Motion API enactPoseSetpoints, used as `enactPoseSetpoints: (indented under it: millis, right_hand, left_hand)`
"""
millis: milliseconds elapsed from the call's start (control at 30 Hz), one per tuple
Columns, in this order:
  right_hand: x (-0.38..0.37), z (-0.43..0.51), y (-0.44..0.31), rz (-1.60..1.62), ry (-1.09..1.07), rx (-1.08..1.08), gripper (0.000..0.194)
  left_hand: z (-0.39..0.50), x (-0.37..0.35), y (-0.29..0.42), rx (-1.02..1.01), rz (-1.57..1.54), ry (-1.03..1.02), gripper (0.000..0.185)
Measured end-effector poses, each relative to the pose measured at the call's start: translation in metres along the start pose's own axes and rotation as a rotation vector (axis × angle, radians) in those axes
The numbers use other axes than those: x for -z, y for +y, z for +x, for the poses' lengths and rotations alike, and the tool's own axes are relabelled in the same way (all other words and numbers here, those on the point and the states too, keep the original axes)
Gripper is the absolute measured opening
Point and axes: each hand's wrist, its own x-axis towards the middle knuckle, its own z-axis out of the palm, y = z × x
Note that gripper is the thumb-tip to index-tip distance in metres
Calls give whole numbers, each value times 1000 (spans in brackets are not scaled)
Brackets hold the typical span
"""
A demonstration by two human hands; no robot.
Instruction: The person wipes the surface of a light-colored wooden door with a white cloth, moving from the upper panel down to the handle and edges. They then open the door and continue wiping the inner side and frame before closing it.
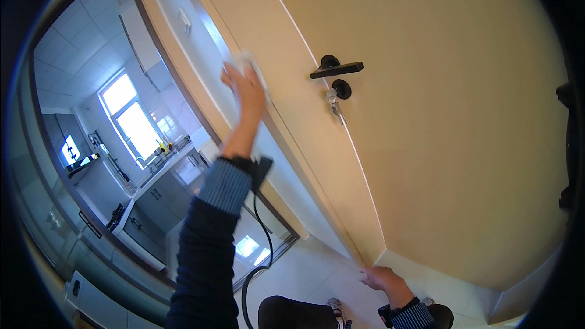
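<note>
My left hand [247, 89] is raised against the edge of a light wooden door frame [283, 132], its fingers on a blurred white cloth or wipe [244, 58]. Low down, my right hand [381, 278] is at the bottom part of the same frame, near the floor; its fingertips are partly hidden and I cannot tell whether it holds anything. Right of the frame stands a light wooden door [448, 123] with a black lever handle [337, 69]. Keys [337, 108] hang from the black lock [342, 89] below that handle.
At left, a dark-framed opening shows a kitchen with a window [137, 128], grey cabinets [160, 201] and a counter. A light switch [185, 21] is on the wall strip. A black cable [247, 283] hangs from my left wrist. My knees are above the tiled floor [306, 269].
</note>
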Motion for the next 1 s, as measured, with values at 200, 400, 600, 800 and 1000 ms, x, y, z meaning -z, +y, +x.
enactPoseSetpoints:
  millis: [200, 400, 600, 800, 1000]
  right_hand:
    - [-3, 5, 0, 17, -13, -26, 48]
    - [-9, 7, 10, 9, 10, -9, 48]
    - [13, -2, 8, 18, 192, -5, 45]
    - [58, -29, 11, 207, 690, 102, 37]
    - [112, -51, 26, 581, 1102, 4, 38]
  left_hand:
    - [176, 12, 17, 115, 77, 49, 65]
    - [162, 0, 9, 115, 172, 54, 59]
    - [-3, -4, 11, 10, 32, 110, 65]
    - [-183, 21, 33, 123, 61, -223, 73]
    - [-219, 22, 36, 190, 52, -310, 73]
